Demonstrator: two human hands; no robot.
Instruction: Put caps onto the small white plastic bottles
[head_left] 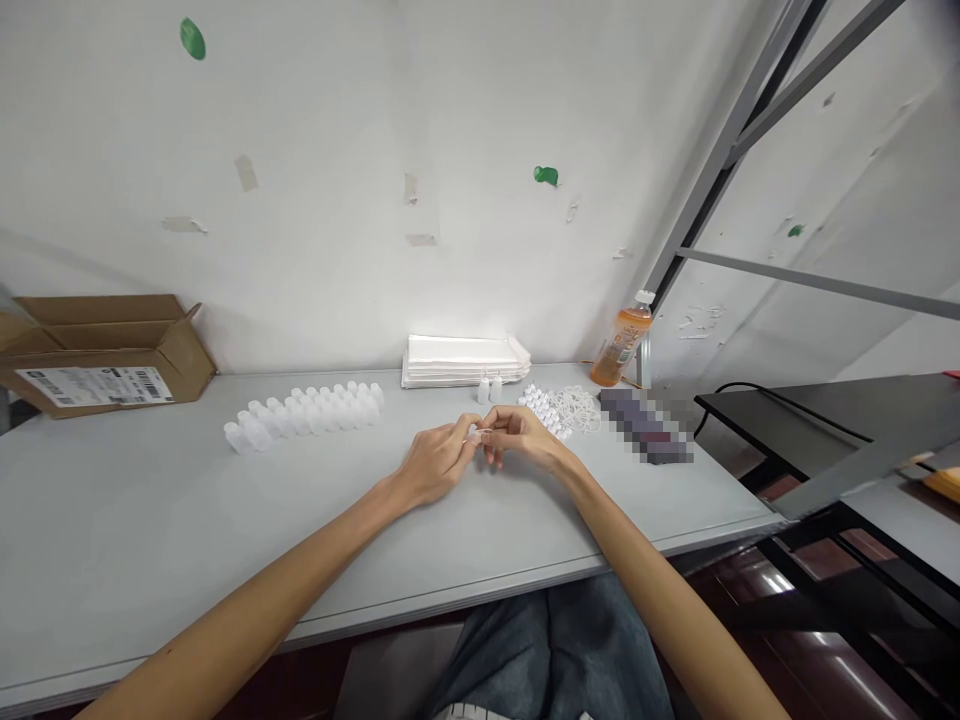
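Note:
My left hand [436,462] and my right hand [523,436] meet above the table's middle, both with fingers pinched. Between the left fingertips is a small white cap [473,430], mostly covered by them. A thin white loop [486,432] runs from it to the right fingertips. Just beyond the hands, two small white bottles [490,389] stand upright. To the right of my right hand lie a cluster of white caps [546,408] and a tangled pile of thin white loops [579,409]. Several translucent white bottles [304,412] stand in rows at the left.
A stack of flat white sheets or packets [465,362] lies against the wall. A bottle of orange drink [622,345] stands at the right rear, near a blurred-out dark object [646,427]. An open cardboard box [105,350] occupies the table's [150,540] far left corner.

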